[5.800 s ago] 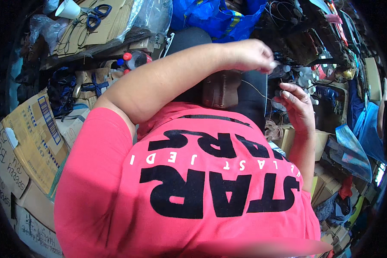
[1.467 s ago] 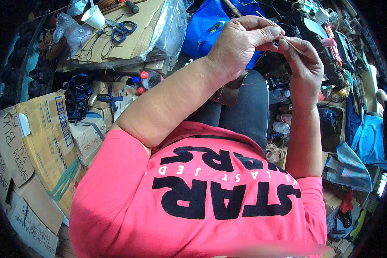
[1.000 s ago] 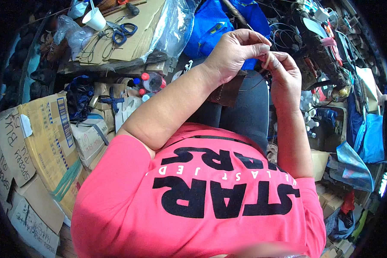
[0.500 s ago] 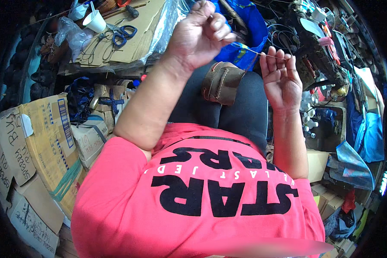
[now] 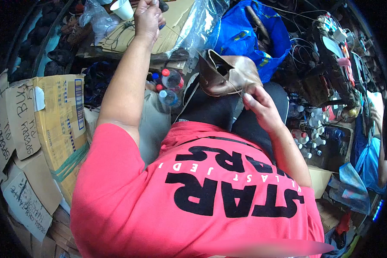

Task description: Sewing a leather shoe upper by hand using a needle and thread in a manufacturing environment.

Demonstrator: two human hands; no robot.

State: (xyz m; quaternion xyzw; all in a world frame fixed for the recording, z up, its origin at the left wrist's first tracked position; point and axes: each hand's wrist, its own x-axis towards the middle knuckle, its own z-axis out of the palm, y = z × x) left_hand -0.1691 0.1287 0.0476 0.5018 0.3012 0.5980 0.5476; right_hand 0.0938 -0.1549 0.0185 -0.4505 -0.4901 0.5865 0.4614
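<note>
A brown leather shoe (image 5: 228, 74) lies on my lap, on dark trousers. My right hand (image 5: 260, 106) pinches its near edge with the fingertips, at the point where a thin thread (image 5: 234, 87) leaves the leather. My left hand (image 5: 147, 17) is stretched far up and to the left, over a sheet of cardboard (image 5: 176, 26). Its fingers are closed on the other end of the thread. My pink shirt with black letters fills the lower part of the view.
Small bottles with red and blue caps (image 5: 170, 84) stand left of my knee. Cardboard boxes (image 5: 60, 120) are stacked at the left. A white cup (image 5: 122, 8) sits at the top and a blue bag (image 5: 253, 34) behind the shoe. Cluttered tools and small bottles (image 5: 314, 124) crowd the right.
My left hand has swung far up and left, drawing the thread out long. My right hand has dropped from chest height down onto the shoe on my lap.
</note>
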